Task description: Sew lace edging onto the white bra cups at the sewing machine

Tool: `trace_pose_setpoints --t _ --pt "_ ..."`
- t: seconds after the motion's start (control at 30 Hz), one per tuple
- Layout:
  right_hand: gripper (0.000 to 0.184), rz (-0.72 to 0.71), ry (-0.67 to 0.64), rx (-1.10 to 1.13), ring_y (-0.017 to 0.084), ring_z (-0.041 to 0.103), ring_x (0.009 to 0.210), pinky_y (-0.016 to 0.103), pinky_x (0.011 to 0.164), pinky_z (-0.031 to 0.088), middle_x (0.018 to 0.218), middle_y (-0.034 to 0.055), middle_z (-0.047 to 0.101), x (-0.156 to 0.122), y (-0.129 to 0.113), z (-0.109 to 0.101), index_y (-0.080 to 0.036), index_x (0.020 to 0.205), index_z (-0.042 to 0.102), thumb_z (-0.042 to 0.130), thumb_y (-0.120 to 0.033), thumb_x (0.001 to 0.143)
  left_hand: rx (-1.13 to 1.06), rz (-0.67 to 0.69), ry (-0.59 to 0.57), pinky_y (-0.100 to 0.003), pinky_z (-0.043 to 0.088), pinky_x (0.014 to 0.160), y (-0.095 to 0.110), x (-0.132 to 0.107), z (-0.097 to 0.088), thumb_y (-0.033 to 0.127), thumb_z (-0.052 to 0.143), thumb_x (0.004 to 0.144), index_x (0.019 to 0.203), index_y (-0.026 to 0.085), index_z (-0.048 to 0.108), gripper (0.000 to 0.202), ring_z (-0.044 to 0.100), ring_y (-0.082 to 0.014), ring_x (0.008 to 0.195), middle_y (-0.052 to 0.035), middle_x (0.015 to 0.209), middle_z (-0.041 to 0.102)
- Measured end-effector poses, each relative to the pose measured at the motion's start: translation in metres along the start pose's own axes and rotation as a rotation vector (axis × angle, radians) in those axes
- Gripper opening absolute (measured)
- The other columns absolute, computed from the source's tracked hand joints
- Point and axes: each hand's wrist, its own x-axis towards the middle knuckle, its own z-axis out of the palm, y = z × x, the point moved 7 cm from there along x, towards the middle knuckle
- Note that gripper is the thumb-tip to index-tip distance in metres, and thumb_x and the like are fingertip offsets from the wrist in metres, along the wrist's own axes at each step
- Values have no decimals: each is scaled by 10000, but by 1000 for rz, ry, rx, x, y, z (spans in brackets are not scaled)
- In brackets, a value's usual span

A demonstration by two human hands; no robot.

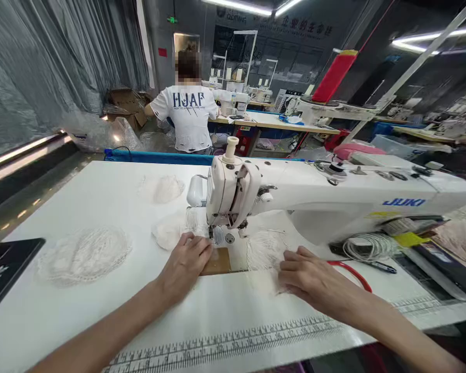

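A white JUKI sewing machine (303,184) stands in front of me on a white table. Close to its needle and presser foot is my left hand (186,261), its fingers bent and pressed together at the edge of a white lace piece (169,232); the fingertips are partly hidden. To the right of the needle lies another stretch of white lace (264,251). My right hand (308,274) has its fingers curled over the near right edge of that lace, gripping it. A brown plate (219,261) shows in the tabletop between my hands.
A round lace piece (85,254) and a smaller one (165,189) lie on the left, near a dark phone (10,267). At right are coiled white cord (368,246), a pen (382,267) and a red loop (353,274). A co-worker (190,114) sits beyond the table.
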Motion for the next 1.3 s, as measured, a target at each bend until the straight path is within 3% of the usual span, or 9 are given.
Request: trace_pose_setpoints --t 0.2,0.27,0.4,0.63,0.73,0.8,0.9,1.07,1.3 --pt "229 157 406 -148 226 545 654 358 645 388 708 55 583 -3 8 -27 -196 738 513 375 -203 921 52 -11 50 -375 373 886 3 2 -5 64 428 911 1003 120 542 157 562 -169 932 -57 981 632" --pt "237 79 375 -85 221 558 608 338 587 417 686 43 584 2 -6 -19 -212 742 522 386 -253 931 84 -9 39 -367 381 880 4 3 -6 60 440 904 1015 110 543 160 571 -163 914 -57 961 638" --pt "164 -115 273 226 163 650 802 228 661 507 938 15 660 23 -29 -3 -257 1006 561 406 -247 954 129 -24 -9 -357 392 873 2 6 -5 48 423 903 1024 123 546 189 576 -153 899 -53 958 636" --pt "201 -161 368 105 223 630 911 316 701 551 1073 83 639 62 -16 9 -223 1072 581 438 -213 932 108 -18 7 -346 395 873 3 6 -9 28 437 872 990 115 540 179 564 -139 879 -41 950 630" --pt "251 -151 438 4 237 639 835 333 625 554 1023 100 658 73 -8 11 -221 1145 567 420 -252 944 78 -18 0 -350 388 878 1 5 -8 27 444 859 968 119 540 172 563 -146 915 -48 972 625" --pt "252 -151 494 -35 246 639 828 344 620 550 959 96 670 81 -4 10 -234 1056 616 386 -262 956 56 -28 -9 -354 385 877 0 5 -7 33 444 857 1018 125 533 207 562 -154 942 -55 997 625" --pt "287 -139 555 1 259 636 871 367 661 554 923 99 672 90 3 11 -229 904 651 373 -279 955 19 -35 -25 -361 372 882 -2 5 -7 33 439 855 1126 127 507 295 557 -164 976 -62 1029 628" --pt "265 -145 553 90 228 644 793 347 628 555 892 74 676 94 10 20 -240 863 657 409 -156 901 -26 -49 -14 -368 343 883 -1 7 -11 7 402 869 1139 101 510 305 544 -160 1001 -66 1070 627" --pt "277 -215 691 207 229 667 870 367 741 574 971 79 712 96 12 18 -219 987 651 454 -85 847 -23 -85 -28 -373 345 878 3 9 -12 76 445 910 1103 92 531 212 540 -162 1012 -64 1066 622"
